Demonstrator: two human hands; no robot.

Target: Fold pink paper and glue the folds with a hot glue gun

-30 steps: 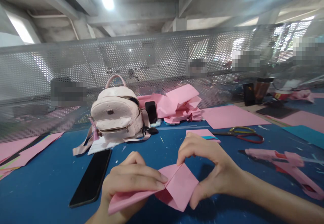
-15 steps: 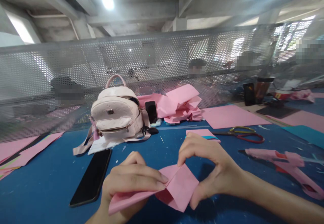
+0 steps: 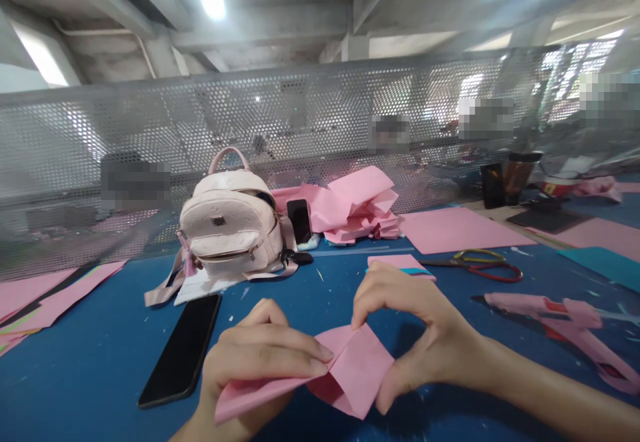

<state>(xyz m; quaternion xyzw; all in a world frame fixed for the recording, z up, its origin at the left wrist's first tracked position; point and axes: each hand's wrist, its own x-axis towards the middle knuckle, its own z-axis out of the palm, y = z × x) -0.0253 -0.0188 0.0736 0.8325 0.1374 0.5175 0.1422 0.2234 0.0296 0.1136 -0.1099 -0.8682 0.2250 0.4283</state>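
A folded piece of pink paper [image 3: 361, 370] is held between my two hands above the blue table [image 3: 115, 355]. My left hand [image 3: 265, 355] is closed on its left part, with fingers laid over the top and the thumb hidden beneath. At the right part, my right hand [image 3: 420, 329] grips the paper by its edges, index fingertip at the upper corner and thumb at the right corner. Between the hands the paper bulges into an open pocket that faces down and left. Just behind my right hand lies a small pink paper piece with a blue strip [image 3: 400, 265].
A black phone [image 3: 180, 352] lies left of my left hand. Scissors [image 3: 480, 265] and a pink glue gun [image 3: 560, 315] lie at right. Behind stand a pale backpack [image 3: 230, 222], crumpled pink paper [image 3: 360, 202] and a perforated metal screen [image 3: 320, 115], with people beyond it.
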